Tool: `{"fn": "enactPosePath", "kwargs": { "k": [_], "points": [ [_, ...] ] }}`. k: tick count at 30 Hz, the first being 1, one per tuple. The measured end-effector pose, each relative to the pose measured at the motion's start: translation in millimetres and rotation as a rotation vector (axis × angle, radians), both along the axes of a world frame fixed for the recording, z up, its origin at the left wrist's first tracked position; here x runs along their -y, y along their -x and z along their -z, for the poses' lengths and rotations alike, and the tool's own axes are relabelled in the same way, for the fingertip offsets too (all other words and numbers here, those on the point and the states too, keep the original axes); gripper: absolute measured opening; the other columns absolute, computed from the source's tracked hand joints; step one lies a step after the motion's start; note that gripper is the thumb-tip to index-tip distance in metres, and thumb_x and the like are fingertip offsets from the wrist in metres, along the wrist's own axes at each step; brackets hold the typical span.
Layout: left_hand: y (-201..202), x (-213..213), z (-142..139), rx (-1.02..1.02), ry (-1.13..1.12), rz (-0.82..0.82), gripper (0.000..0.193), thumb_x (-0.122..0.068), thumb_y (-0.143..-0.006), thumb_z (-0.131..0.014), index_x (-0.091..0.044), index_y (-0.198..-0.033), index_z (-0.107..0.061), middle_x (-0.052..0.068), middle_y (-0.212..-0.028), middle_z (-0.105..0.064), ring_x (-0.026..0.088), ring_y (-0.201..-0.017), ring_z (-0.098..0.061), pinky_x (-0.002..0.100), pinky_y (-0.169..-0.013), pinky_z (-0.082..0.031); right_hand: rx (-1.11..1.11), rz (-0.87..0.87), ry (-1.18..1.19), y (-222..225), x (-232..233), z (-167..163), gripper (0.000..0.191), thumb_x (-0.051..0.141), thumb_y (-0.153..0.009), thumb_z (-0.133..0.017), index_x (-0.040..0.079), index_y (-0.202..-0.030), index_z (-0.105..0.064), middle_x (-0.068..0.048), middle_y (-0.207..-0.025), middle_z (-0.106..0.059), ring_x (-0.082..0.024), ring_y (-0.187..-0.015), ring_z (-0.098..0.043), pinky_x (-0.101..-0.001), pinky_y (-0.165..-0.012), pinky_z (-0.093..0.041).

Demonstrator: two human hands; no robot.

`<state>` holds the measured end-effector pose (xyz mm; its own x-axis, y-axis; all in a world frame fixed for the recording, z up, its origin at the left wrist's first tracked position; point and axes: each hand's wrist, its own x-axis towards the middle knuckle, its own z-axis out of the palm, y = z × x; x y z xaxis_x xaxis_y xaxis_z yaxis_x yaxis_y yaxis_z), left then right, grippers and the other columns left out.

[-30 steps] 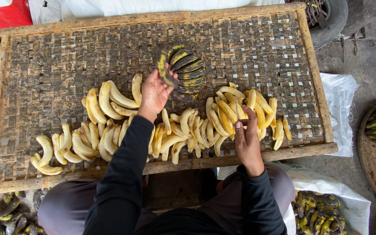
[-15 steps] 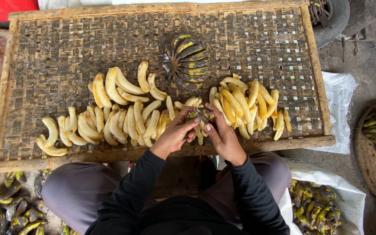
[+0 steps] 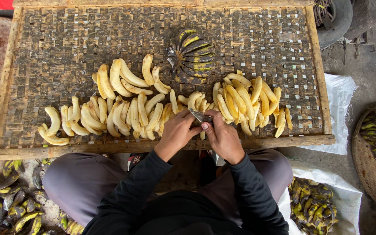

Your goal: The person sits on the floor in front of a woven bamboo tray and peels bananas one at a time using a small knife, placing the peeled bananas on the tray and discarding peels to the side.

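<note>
Mid-peel: left hand point(image 3: 177, 130) & right hand point(image 3: 223, 135) both clamped on small knife point(image 3: 199, 115) w/ fruit hidden between fingers, at near edge of woven tray point(image 3: 44, 48) among peeled bananas point(image 3: 122, 113); next likely needs steady strip-off.

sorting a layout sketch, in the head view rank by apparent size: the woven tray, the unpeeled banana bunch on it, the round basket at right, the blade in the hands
1. woven tray
2. round basket, though cropped by the frame edge
3. unpeeled banana bunch
4. blade, partly hidden
</note>
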<state>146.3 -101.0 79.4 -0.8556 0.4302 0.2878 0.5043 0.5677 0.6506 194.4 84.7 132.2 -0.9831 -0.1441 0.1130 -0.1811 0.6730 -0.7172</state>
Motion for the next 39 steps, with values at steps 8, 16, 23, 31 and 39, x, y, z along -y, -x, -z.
{"fn": "enactPosePath", "kwargs": {
  "k": [8, 16, 23, 31, 39],
  "points": [
    [1.1, -7.4, 8.1, 0.389, -0.542, 0.075, 0.045, -0.010, -0.093, -0.073, -0.017, -0.136, -0.062, 0.004, -0.132, -0.069, 0.016, -0.108, -0.072, 0.030, -0.086, -0.065, 0.375, 0.170, 1.103, 19.1, -23.1, 23.0, 0.030, 0.045, -0.111, -0.045, 0.016, -0.112, -0.044, 0.004, -0.075, -0.055, -0.009, -0.052, -0.045, -0.0259, -0.043, -0.036],
    [14.8, 6.5, 5.3, 0.740, -1.902, 0.203, 0.048, -0.014, -0.106, -0.070, -0.018, -0.152, -0.057, 0.009, -0.143, -0.066, 0.020, -0.121, -0.064, 0.035, -0.099, -0.054, -0.018, 0.519, 1.366, 18.8, -36.1, 6.0, 0.034, 0.050, -0.107, -0.046, 0.017, -0.114, -0.045, -0.002, -0.081, -0.056, -0.013, -0.062, -0.052, -0.0284, -0.052, -0.042],
    [-1.5, -15.6, -6.3, 1.107, -1.895, 0.096, 0.044, -0.030, -0.102, -0.065, -0.008, -0.139, -0.053, 0.017, -0.137, -0.065, 0.028, -0.125, -0.064, 0.040, -0.107, -0.055, -0.110, 0.207, 0.685, 8.9, 10.4, 21.8, 0.043, 0.024, -0.100, -0.071, 0.008, -0.133, -0.048, -0.006, -0.102, -0.057, -0.014, -0.081, -0.052, -0.0277, -0.068, -0.044],
    [-20.3, -35.7, -5.4, 0.975, -1.771, 0.130, 0.048, -0.031, -0.108, -0.059, -0.007, -0.147, -0.046, 0.015, -0.142, -0.061, 0.020, -0.123, -0.061, 0.033, -0.104, -0.052, -0.287, 0.069, 0.343, 1.4, 33.4, 41.4, 0.032, 0.013, -0.099, -0.071, 0.001, -0.122, -0.051, -0.013, -0.111, -0.063, -0.023, -0.097, -0.065, -0.0338, -0.085, -0.053],
    [-30.5, -50.9, 12.9, 0.876, -1.867, 0.102, 0.046, -0.033, -0.110, -0.050, -0.003, -0.145, -0.046, 0.013, -0.135, -0.063, 0.021, -0.123, -0.064, 0.039, -0.108, -0.055, -0.342, 0.220, 0.386, 1.2, 35.8, 66.6, 0.019, 0.014, -0.113, -0.061, 0.005, -0.106, -0.045, -0.003, -0.091, -0.056, -0.011, -0.077, -0.052, -0.0267, -0.071, -0.049]
  ]
}}
